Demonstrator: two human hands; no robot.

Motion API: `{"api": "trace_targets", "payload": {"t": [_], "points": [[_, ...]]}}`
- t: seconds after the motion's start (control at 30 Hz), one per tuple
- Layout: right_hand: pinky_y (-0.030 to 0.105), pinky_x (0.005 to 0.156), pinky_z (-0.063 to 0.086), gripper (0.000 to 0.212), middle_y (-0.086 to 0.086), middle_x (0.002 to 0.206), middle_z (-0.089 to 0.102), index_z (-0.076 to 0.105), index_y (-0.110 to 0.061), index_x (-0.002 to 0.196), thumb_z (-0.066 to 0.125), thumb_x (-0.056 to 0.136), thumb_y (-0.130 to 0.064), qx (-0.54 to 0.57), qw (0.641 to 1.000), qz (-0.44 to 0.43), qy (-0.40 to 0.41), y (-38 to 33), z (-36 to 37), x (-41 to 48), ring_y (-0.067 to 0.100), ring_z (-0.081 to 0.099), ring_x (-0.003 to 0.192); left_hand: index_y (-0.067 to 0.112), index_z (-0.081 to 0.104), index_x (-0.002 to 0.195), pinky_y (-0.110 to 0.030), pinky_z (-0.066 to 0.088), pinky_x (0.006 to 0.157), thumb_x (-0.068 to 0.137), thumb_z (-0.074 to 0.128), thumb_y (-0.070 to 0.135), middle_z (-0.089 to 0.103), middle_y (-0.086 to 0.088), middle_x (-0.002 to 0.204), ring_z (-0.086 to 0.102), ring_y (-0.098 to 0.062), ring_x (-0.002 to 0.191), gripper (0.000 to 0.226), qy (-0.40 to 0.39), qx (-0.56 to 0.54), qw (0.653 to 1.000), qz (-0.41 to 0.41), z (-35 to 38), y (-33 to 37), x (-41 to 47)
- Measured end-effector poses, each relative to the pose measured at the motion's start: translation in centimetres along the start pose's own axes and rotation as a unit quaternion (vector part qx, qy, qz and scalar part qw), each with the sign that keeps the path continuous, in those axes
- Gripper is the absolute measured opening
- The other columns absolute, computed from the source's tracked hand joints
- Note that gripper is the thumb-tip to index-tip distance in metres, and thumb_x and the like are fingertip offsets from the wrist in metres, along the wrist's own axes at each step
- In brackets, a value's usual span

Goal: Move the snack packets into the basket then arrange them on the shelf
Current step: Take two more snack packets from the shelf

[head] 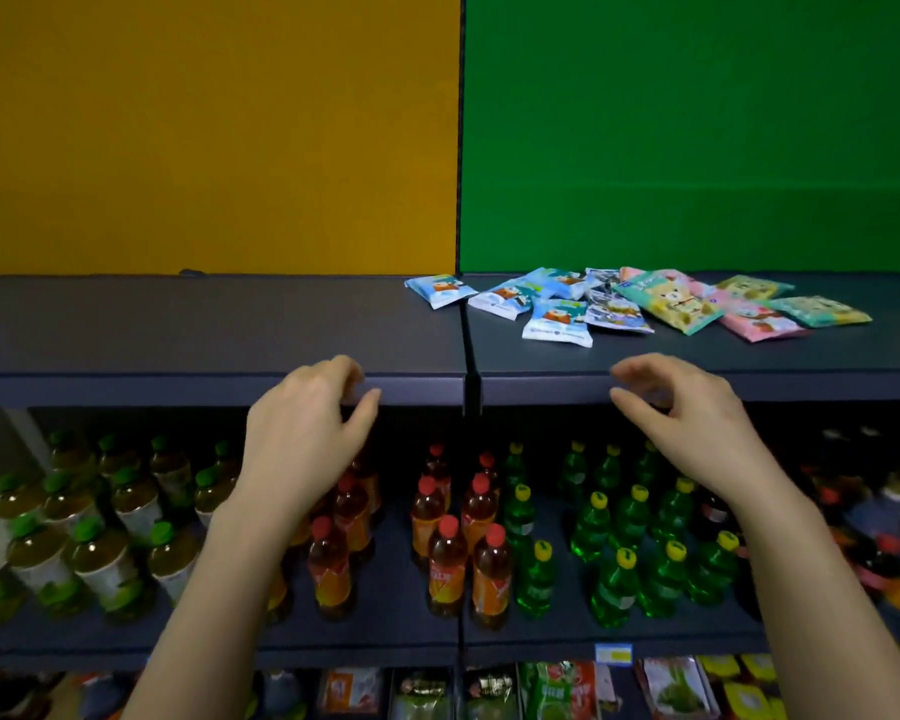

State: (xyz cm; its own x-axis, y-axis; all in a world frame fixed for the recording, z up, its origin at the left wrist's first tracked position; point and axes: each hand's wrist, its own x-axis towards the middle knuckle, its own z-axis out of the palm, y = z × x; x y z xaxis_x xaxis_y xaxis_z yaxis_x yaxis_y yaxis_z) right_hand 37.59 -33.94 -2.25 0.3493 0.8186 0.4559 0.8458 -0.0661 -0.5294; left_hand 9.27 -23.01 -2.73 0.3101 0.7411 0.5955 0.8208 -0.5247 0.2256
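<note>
Several snack packets lie flat in a loose heap on the right half of the dark top shelf (219,324): small white-and-blue ones (557,319) on the left of the heap, larger green (668,298), pink (759,322) and teal ones (822,310) on the right. My left hand (307,433) hovers at the shelf's front edge, left of the centre post, fingers loosely curled and holding nothing. My right hand (681,413) hovers at the front edge below the packets, fingers loosely bent, empty. No basket is in view.
Behind the shelf stand an orange panel (214,132) and a green panel (697,132). The shelf below holds rows of bottles: green-capped tea (100,553), red-capped orange drink (445,558), yellow-capped green bottles (619,579). Packaged goods (557,688) fill the lowest shelf.
</note>
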Motion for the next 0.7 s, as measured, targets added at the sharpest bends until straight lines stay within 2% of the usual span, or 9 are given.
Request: {"api": "trace_targets", "payload": {"t": [0.1,0.23,0.4,0.47,0.53,0.57,0.63,0.7], "points": [[0.033,0.088,0.047,0.018,-0.005,0.096,0.065,0.066,-0.017,0.103,0.063,0.086,-0.021,0.018,1.0,0.003,-0.004,0.1,1.0,5.1,0.013,0.061,0.091,0.016,0.051,0.117,-0.036,0.044,0.072,0.092,0.05,0.039,0.064,-0.002,0.105,0.058,-0.028,0.101,0.034,-0.018,-0.016,1.0,-0.008,2.2,0.0,4.7],[0.024,0.077,0.039,0.02,-0.003,0.097,0.064,0.065,-0.015,0.105,0.061,0.087,-0.022,0.025,0.999,0.033,-0.033,0.0,2.9,12.5,0.012,0.057,0.085,0.014,0.044,0.124,-0.04,0.042,0.08,0.095,0.042,0.039,0.058,-0.007,0.12,0.053,-0.032,0.11,0.038,-0.081,0.016,0.997,0.004,5.0,-0.3,11.5],[0.031,0.082,0.043,0.031,0.012,0.109,0.068,0.068,-0.007,0.104,0.056,0.089,-0.031,-0.063,0.993,0.082,-0.063,0.6,5.8,20.6,0.028,0.06,0.104,0.005,0.045,0.118,-0.041,0.042,0.081,0.097,0.038,0.039,0.056,-0.019,0.12,0.051,-0.037,0.11,0.041,-0.166,0.041,0.985,0.0,9.4,-0.5,19.4],[0.03,0.068,0.039,0.042,0.02,0.093,0.065,0.068,0.0,0.091,0.052,0.09,-0.039,-0.121,0.981,0.108,-0.108,0.8,6.9,22.9,0.033,0.058,0.097,0.001,0.044,0.12,-0.04,0.04,0.083,0.098,0.036,0.041,0.052,-0.023,0.126,0.049,-0.039,0.114,0.046,-0.212,0.033,0.976,-0.033,11.4,-0.4,21.8],[0.028,0.055,0.029,0.05,0.018,0.078,0.051,0.051,-0.003,0.065,0.049,0.09,-0.046,-0.165,0.969,0.119,-0.143,0.8,8.0,24.4,0.03,0.05,0.085,0.0,0.04,0.127,-0.04,0.04,0.091,0.098,0.034,0.042,0.046,-0.024,0.134,0.045,-0.039,0.121,0.052,-0.245,0.027,0.968,-0.057,13.5,-0.1,23.6],[0.028,0.055,0.029,0.052,0.017,0.081,0.047,0.042,-0.006,0.061,0.049,0.089,-0.049,-0.178,0.964,0.121,-0.154,0.7,8.5,25.0,0.029,0.047,0.085,-0.001,0.038,0.13,-0.041,0.039,0.094,0.098,0.034,0.043,0.044,-0.024,0.136,0.043,-0.038,0.123,0.055,-0.251,0.028,0.966,-0.06,14.4,0.1,24.4],[0.028,0.066,0.034,0.055,0.016,0.093,0.049,0.044,-0.006,0.066,0.051,0.085,-0.057,-0.185,0.96,0.131,-0.163,0.4,9.3,25.8,0.031,0.051,0.09,-0.001,0.035,0.132,-0.042,0.038,0.097,0.097,0.033,0.047,0.043,-0.024,0.137,0.041,-0.038,0.125,0.06,-0.25,0.033,0.966,-0.066,16.0,0.6,25.6],[0.03,0.071,0.036,0.06,0.014,0.097,0.052,0.042,-0.009,0.064,0.051,0.08,-0.066,-0.188,0.958,0.134,-0.168,0.0,10.3,26.8,0.032,0.056,0.099,0.0,0.034,0.134,-0.043,0.037,0.098,0.094,0.033,0.055,0.041,-0.023,0.138,0.038,-0.036,0.127,0.068,-0.243,0.035,0.966,-0.087,17.4,1.2,26.6]]}}
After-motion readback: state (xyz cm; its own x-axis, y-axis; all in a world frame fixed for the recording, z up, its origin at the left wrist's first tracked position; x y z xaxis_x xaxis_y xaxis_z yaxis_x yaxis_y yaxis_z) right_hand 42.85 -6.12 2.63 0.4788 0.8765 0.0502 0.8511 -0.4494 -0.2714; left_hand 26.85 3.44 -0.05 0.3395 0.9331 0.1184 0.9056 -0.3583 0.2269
